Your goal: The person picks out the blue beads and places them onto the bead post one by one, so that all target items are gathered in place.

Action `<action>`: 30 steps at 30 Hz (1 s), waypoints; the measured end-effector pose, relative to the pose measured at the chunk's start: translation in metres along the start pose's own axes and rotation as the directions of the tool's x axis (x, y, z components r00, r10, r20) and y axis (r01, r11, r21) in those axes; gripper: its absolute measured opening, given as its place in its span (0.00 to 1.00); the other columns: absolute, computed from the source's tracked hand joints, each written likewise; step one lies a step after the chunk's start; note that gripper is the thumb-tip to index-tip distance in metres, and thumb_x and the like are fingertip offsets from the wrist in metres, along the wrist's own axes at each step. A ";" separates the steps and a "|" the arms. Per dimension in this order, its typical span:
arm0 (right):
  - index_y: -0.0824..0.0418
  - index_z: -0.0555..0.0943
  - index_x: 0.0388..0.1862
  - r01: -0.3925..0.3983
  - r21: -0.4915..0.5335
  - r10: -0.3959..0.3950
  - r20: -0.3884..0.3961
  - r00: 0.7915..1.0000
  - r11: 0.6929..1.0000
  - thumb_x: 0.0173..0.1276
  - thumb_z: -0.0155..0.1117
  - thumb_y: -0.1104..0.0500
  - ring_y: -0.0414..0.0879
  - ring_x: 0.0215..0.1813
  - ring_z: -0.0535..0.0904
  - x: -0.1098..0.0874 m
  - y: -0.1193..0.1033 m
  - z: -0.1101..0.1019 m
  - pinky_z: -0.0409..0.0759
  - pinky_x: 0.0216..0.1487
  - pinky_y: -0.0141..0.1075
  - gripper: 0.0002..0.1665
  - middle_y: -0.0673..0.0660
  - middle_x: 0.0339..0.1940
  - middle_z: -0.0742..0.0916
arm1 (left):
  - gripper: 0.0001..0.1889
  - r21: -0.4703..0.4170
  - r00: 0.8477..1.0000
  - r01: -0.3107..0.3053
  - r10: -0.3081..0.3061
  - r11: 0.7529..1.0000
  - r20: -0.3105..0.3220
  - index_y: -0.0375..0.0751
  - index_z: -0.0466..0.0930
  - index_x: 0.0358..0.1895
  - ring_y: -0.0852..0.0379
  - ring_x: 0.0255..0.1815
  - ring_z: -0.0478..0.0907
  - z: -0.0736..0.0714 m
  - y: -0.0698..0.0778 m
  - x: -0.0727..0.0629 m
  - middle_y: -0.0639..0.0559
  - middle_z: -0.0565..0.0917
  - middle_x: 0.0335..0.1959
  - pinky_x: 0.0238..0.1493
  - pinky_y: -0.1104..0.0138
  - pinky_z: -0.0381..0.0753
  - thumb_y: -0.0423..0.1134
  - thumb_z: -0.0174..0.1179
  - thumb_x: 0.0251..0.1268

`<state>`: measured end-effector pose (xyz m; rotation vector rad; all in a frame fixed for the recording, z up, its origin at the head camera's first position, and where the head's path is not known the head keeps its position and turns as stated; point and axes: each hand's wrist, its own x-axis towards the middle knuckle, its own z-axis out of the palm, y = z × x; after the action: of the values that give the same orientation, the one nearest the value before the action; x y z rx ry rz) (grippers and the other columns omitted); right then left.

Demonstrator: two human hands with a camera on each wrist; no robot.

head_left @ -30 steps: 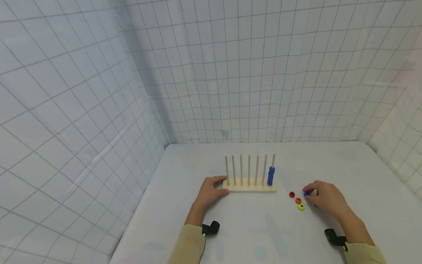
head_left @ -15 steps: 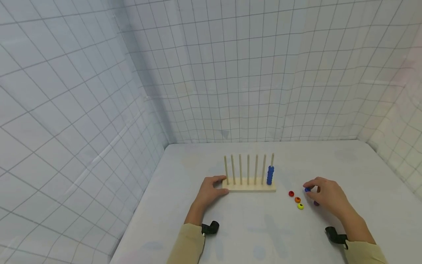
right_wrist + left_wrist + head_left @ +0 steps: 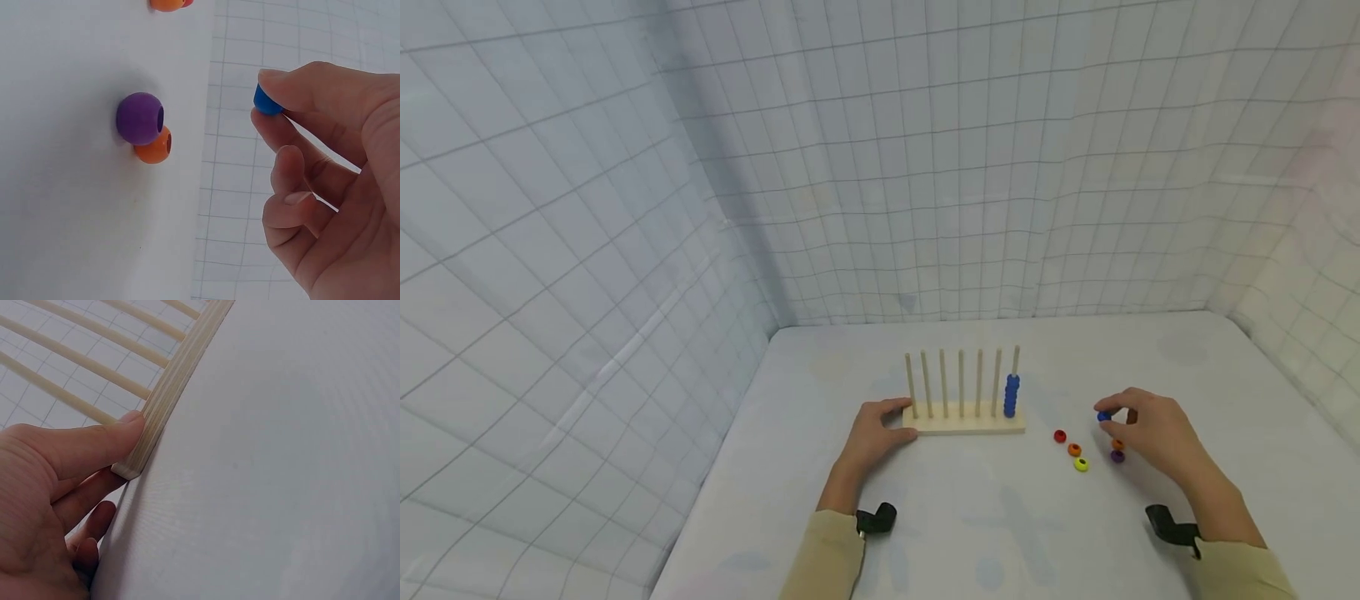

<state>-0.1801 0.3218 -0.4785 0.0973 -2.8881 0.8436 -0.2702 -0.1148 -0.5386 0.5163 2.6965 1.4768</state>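
My left hand [image 3: 872, 433] grips the left end of a wooden peg rack, its thumb on the front edge of the base [image 3: 165, 394]. Several upright pegs stand along the base [image 3: 962, 423]; only the rightmost carries a stack of blue beads [image 3: 1011, 397], with the peg's tip bare above them. Off to the right of the rack, my right hand [image 3: 1161, 433] pinches a blue bead [image 3: 267, 102] between thumb and index finger, held above the table. Beneath that hand a purple bead [image 3: 139, 119] and an orange bead [image 3: 156, 147] lie close together.
Between rack and right hand lie a red bead [image 3: 1060, 436], an orange bead [image 3: 1074, 449] and a yellow bead [image 3: 1081, 464] on the white table [image 3: 970, 517]. Gridded white curtains [image 3: 925, 208] hang behind and at both sides.
My right hand has lifted the blue bead off the table and moved slightly up and back, uncovering the purple and orange beads. My left hand keeps its grip on the rack.
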 end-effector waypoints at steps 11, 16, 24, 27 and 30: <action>0.59 0.88 0.49 0.041 -0.012 -0.042 -0.077 0.996 0.999 0.62 0.75 0.59 0.46 0.26 0.70 0.000 -0.009 -0.012 0.70 0.22 0.35 0.15 0.51 0.29 0.80 | 0.28 -0.011 1.000 0.012 -0.012 1.000 0.003 0.46 0.83 0.62 0.47 0.70 0.70 0.002 0.000 0.000 0.49 0.80 0.64 0.71 0.51 0.65 0.42 0.77 0.54; 0.57 0.88 0.49 0.035 0.006 -0.034 -0.108 0.994 0.999 0.62 0.74 0.60 0.47 0.29 0.71 0.000 -0.015 -0.017 0.71 0.23 0.36 0.15 0.52 0.33 0.82 | 0.28 -0.005 1.000 0.011 -0.011 1.000 0.005 0.46 0.83 0.62 0.46 0.70 0.70 0.001 -0.001 -0.001 0.49 0.80 0.63 0.71 0.50 0.65 0.42 0.76 0.55; 0.55 0.88 0.48 0.055 0.013 -0.052 -0.160 0.986 0.998 0.62 0.74 0.60 0.47 0.31 0.73 0.002 -0.026 -0.025 0.70 0.23 0.36 0.14 0.53 0.39 0.84 | 0.28 -0.016 1.000 0.004 -0.004 1.000 0.003 0.46 0.83 0.62 0.45 0.70 0.70 -0.002 -0.001 -0.002 0.47 0.80 0.63 0.71 0.50 0.65 0.41 0.76 0.55; 0.55 0.88 0.48 0.065 0.012 -0.062 -0.176 0.982 0.998 0.62 0.74 0.61 0.47 0.32 0.74 0.004 -0.030 -0.025 0.71 0.23 0.36 0.14 0.54 0.41 0.85 | 0.28 -0.019 1.000 0.016 -0.016 1.000 0.002 0.45 0.83 0.62 0.44 0.70 0.69 -0.002 0.000 -0.002 0.47 0.80 0.64 0.71 0.49 0.65 0.40 0.76 0.55; 0.55 0.88 0.48 0.063 0.018 -0.059 -0.187 0.981 0.998 0.62 0.74 0.61 0.48 0.34 0.75 0.004 -0.034 -0.025 0.71 0.23 0.36 0.14 0.55 0.42 0.85 | 0.28 -0.014 1.000 0.015 -0.015 1.000 0.003 0.45 0.83 0.62 0.43 0.70 0.69 -0.001 0.001 0.000 0.46 0.79 0.64 0.71 0.49 0.64 0.40 0.76 0.55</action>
<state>-0.1784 0.3065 -0.4390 0.1029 -2.6870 0.8296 -0.2696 -0.1152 -0.5374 0.4968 2.6795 1.4890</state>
